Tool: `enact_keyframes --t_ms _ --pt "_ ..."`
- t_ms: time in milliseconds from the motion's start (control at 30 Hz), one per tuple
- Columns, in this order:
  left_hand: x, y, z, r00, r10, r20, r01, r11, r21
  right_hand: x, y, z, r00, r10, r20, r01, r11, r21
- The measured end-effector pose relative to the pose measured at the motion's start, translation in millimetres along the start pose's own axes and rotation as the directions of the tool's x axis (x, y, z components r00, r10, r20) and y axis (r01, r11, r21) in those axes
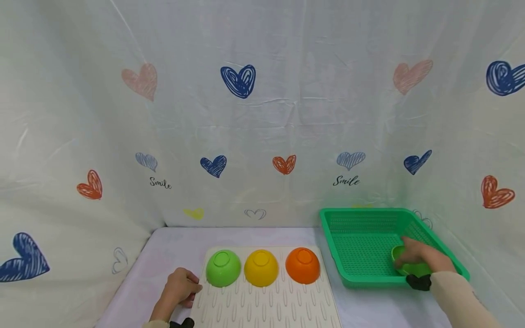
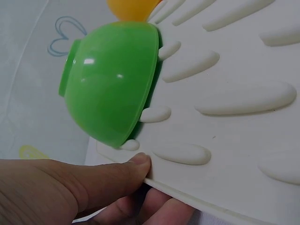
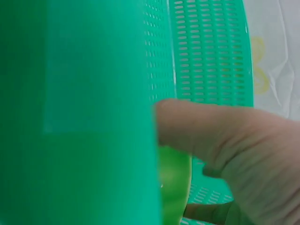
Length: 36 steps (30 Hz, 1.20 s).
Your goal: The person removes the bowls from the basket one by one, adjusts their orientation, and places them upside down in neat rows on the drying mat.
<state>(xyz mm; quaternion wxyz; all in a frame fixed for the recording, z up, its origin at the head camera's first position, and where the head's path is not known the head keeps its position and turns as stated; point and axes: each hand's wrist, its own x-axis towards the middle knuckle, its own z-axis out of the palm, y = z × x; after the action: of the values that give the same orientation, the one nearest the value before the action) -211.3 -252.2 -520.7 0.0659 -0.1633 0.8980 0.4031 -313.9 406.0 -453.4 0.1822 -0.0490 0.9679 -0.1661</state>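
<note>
My left hand point(image 1: 180, 287) pinches the left edge of a white ridged drying mat point(image 1: 262, 305), thumb on top and fingers beneath. Just beyond that thumb, an upturned green bowl point(image 2: 112, 79) rests on the mat. A yellow bowl point(image 1: 261, 268) and an orange bowl point(image 1: 302, 265) complete the row, both bottom up. My right hand point(image 1: 424, 255) reaches down into the green basket point(image 1: 333, 248) and grips a second green bowl point(image 1: 416, 269) in its near right corner. In the right wrist view, the basket's blurred wall hides part of this bowl point(image 3: 174, 180) and the thumb tip.
The basket stands on the table point(image 1: 180, 241) to the right of the mat, close to the hanging curtain point(image 1: 262, 136). Printed hearts and words cover this curtain, which encloses the table at the back and sides.
</note>
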Motion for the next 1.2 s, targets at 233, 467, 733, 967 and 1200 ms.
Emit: enact_keyframes --t_ms 233,467,733,967,1200 --pt "0.3 -1.5 0.5 1.000 0.007 -0.008 -0.007 1.000 -0.014 17.6 -17 1 0.995 -0.092 -0.022 0.092 0.996 0.004" --pt "-2.6 2.4 1.5 1.000 -0.029 -0.001 0.029 0.999 -0.033 42.0 -47 4 0.991 -0.128 -0.038 0.128 0.992 0.001" --pt "-5.2 3.6 0.7 1.000 -0.025 -0.015 0.025 0.999 -0.037 62.8 -61 19 0.987 -0.115 -0.117 0.111 0.993 -0.036" --pt "-4.9 2.3 2.6 1.000 -0.025 -0.014 0.025 0.999 -0.040 61.1 -56 23 0.986 -0.119 -0.114 0.121 0.993 0.011" --pt "-4.5 2.6 0.4 0.999 -0.035 -0.008 0.035 0.999 -0.010 55.6 -52 24 0.997 -0.078 -0.025 0.079 0.995 0.055"
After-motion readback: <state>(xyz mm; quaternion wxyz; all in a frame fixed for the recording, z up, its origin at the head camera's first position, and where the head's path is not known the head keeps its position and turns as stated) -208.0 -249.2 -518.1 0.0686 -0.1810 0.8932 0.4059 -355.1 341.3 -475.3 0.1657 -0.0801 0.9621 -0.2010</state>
